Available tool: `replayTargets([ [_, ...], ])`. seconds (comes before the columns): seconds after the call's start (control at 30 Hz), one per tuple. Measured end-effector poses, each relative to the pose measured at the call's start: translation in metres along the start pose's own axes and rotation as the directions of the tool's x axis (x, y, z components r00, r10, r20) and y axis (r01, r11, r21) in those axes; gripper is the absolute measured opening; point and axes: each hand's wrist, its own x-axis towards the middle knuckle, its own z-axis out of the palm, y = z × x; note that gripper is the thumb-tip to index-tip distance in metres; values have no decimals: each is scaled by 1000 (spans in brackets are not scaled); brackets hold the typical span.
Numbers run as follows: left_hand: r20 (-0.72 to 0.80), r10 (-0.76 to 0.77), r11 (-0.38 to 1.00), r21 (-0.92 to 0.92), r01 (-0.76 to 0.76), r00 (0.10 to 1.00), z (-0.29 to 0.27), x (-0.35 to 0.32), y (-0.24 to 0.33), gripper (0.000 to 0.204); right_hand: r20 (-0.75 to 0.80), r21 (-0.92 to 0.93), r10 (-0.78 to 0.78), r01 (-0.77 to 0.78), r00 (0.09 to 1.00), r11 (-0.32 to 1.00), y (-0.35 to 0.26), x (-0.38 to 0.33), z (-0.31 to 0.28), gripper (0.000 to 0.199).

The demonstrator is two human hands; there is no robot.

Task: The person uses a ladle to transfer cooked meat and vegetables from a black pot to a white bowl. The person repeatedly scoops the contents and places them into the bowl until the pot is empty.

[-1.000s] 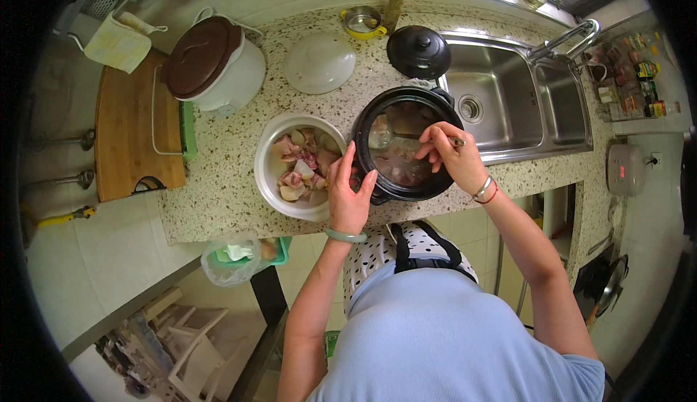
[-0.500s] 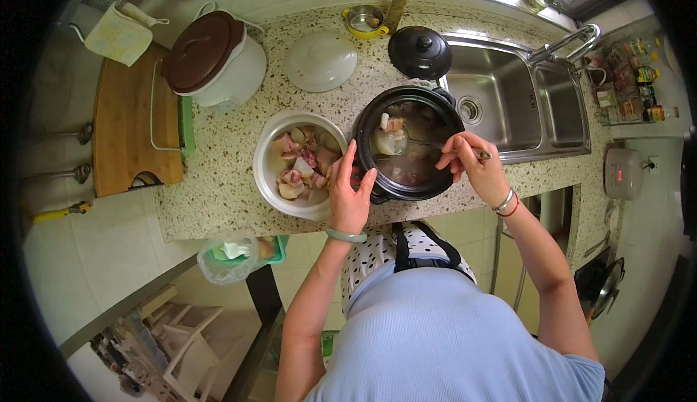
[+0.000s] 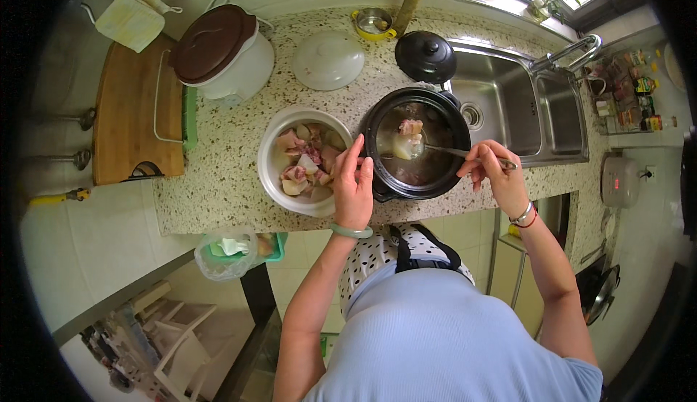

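Note:
A black cooking pot [image 3: 444, 115] stands on the speckled counter [image 3: 225, 162], with dark broth inside. My right hand [image 3: 494, 173] grips the handle of a metal spoon [image 3: 454, 151] that carries pieces of meat and white vegetable over the pot. My left hand [image 3: 353, 184] rests against the pot's left rim, fingers up, between the pot and a white bowl [image 3: 276, 184]. That bowl holds several chunks of meat and pale vegetable.
The pot's black lid [image 3: 425, 57] lies behind it, beside a white lid [image 3: 328, 61]. A white cooker with a brown lid [image 3: 218, 50] and a wooden board [image 3: 134, 122] sit at left. A steel double sink [image 3: 523, 111] is at right.
My right hand has drawn back to the right, away from over the pot, and the spoon now lifts a load of meat and vegetable. My left hand stays at the pot's rim.

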Motion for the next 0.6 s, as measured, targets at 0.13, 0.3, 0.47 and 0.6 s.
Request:
replayTargets([
  [0.13,2,-18,1000,-8,18,1000,-1,-1,0,40,-20,0,0,0,1000,1000,-10,-1,-1,30],
  [0.3,-56,13,998,-67,-17,998,0,6,7,38,-10,-12,6,-7,1000,1000,-39,-1,-4,31],
  [0.47,-112,2,991,-134,-17,994,-12,8,8,38,60,-21,-61,63,996,998,-71,6,6,30],
  [0.6,-229,-25,975,-221,-27,973,-30,4,-4,38,117,7,-30,30,993,1000,-89,19,34,31],
])
